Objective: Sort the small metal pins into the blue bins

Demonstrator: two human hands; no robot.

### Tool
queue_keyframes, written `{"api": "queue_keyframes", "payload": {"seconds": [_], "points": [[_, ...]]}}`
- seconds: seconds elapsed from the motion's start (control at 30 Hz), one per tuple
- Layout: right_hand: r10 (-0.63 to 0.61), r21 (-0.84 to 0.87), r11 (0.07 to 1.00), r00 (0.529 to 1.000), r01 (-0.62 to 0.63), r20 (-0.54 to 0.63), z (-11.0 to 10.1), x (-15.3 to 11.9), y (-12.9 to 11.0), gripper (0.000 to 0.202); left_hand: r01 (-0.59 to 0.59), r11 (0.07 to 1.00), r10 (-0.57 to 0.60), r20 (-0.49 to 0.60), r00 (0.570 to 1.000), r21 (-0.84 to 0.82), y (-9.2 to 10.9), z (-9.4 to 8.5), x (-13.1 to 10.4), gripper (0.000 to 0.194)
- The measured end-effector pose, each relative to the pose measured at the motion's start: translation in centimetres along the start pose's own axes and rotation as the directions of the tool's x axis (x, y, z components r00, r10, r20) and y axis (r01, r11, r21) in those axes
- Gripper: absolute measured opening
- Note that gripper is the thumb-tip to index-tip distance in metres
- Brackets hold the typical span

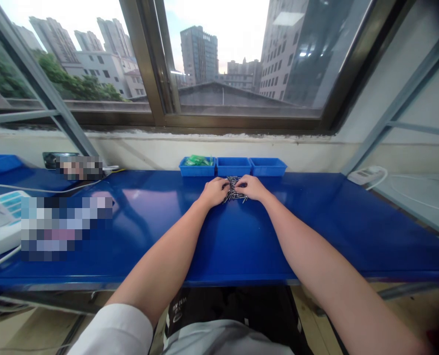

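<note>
A pile of small, slim, silvery-and-dark metal pieces (pixel 236 189), like screws or pins, lies on the blue table top (pixel 237 241) near its back edge. My left hand (pixel 216 191) touches the pile from the left, its fingers curled in against the pieces. From the right, my right hand (pixel 252 187) reaches in the same way, with thumb and fingers bent onto the pile. Some pieces stick out below the hands toward me. Which single pieces the fingers grip is too small to tell.
Just behind the pile stand three blue bins: the left bin (pixel 197 170) holds green items, beside the middle bin (pixel 234 170) and right bin (pixel 268 170). A power strip (pixel 365 174) lies at the right. A white-and-teal object (pixel 7 217), cables and blurred items occupy the left.
</note>
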State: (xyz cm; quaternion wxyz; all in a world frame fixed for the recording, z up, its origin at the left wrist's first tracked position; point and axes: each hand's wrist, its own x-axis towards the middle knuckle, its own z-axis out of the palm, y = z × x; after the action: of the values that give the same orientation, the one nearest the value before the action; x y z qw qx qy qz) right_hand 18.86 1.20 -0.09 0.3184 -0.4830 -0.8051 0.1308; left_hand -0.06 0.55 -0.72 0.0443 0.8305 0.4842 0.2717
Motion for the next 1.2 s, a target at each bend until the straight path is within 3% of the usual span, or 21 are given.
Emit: {"api": "queue_keyframes", "payload": {"seconds": [0.23, 0.4, 0.63, 0.87, 1.03, 1.13, 1.2], "points": [[-0.003, 0.01, 1.0, 1.0, 0.003, 0.023, 0.4, 0.1, 0.1, 0.01, -0.03, 1.0, 0.03, -0.029, 0.999, 0.004, 0.2, -0.3, -0.1, 0.02], [0.0, 0.028, 1.0, 1.0, 0.001, -0.03, 0.4, 0.1, 0.0, 0.013, -0.009, 1.0, 0.009, -0.044, 0.999, -0.004, 0.5, -0.4, 0.0, 0.021], [0.016, 0.225, 0.974, 0.998, -0.002, -0.063, 0.2, 0.2, -0.2, 0.013, -0.018, 0.998, 0.008, -0.161, 0.987, -0.063, 0.7, -0.5, 0.0, 0.019], [0.152, 0.588, 0.804, 0.987, -0.088, -0.06, -0.1, 0.3, -0.8, 0.022, 0.026, 0.997, -0.035, -0.125, 0.992, -0.067, 0.9, -0.5, 0.0, 0.017], [0.239, 0.672, 0.726, 0.97, -0.15, -0.042, -0.3, 0.2, -0.8, 0.023, 0.005, 0.998, -0.013, -0.133, 0.991, -0.062, 1.1, -0.7, -0.1, 0.018], [0.29, 0.632, 0.765, 0.943, -0.124, -0.166, -0.5, 0.5, 0.0, 0.021, 0.0, 0.998, -0.008, -0.142, 0.99, -0.059, 1.1, -0.7, -0.1, 0.023], [0.324, 0.555, 0.826, 0.891, -0.102, -0.319, -0.7, 0.8, 0.9, 0.02, 0.015, 0.998, -0.024, -0.15, 0.988, -0.057, 1.0, -0.7, -0.2, 0.025]]}}
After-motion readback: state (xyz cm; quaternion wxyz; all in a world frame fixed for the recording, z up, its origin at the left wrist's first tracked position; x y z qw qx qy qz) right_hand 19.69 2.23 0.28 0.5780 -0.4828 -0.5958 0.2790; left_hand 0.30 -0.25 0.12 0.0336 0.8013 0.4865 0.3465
